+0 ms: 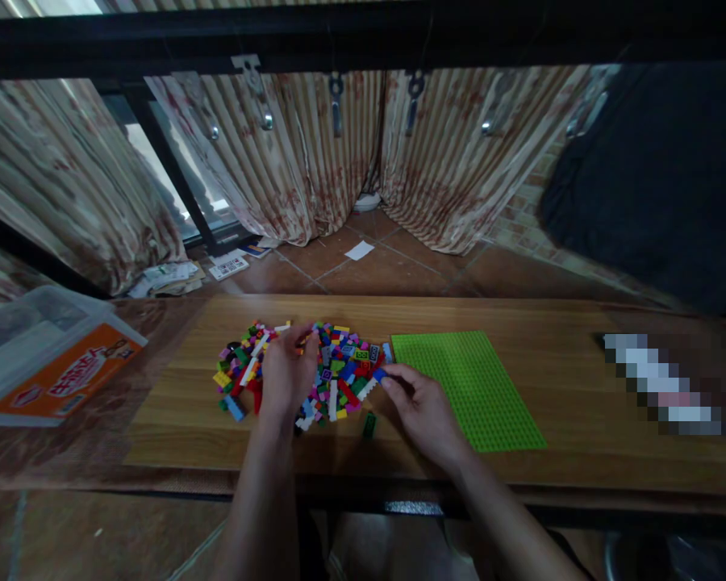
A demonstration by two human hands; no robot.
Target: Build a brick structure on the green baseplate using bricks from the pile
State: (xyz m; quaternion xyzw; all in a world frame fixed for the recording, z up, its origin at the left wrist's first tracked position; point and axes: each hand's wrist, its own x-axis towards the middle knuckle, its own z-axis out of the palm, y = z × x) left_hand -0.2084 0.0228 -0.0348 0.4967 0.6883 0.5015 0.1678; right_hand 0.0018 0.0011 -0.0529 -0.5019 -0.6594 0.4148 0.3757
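Observation:
A heap of mixed toy building bricks [339, 367] lies on a wooden board, left of a bright green baseplate [465, 387]. My left hand [289, 373] reaches over the middle of the heap, fingers apart among the bricks; its fingertips are partly hidden, and I make out nothing held. At the heap's right edge, my right hand [423, 407] pinches a small blue brick [379, 374] between thumb and forefinger, close to the baseplate's left side. A dark green brick [369, 424] lies apart in front of the heap.
A clear plastic tub [42, 355] with an orange label stands at the far left. A blurred-out oblong object [662, 383] lies at the right of the wooden board [574, 387]. Behind the table are striped curtains [315, 161] and papers [169, 278] on the tiled floor.

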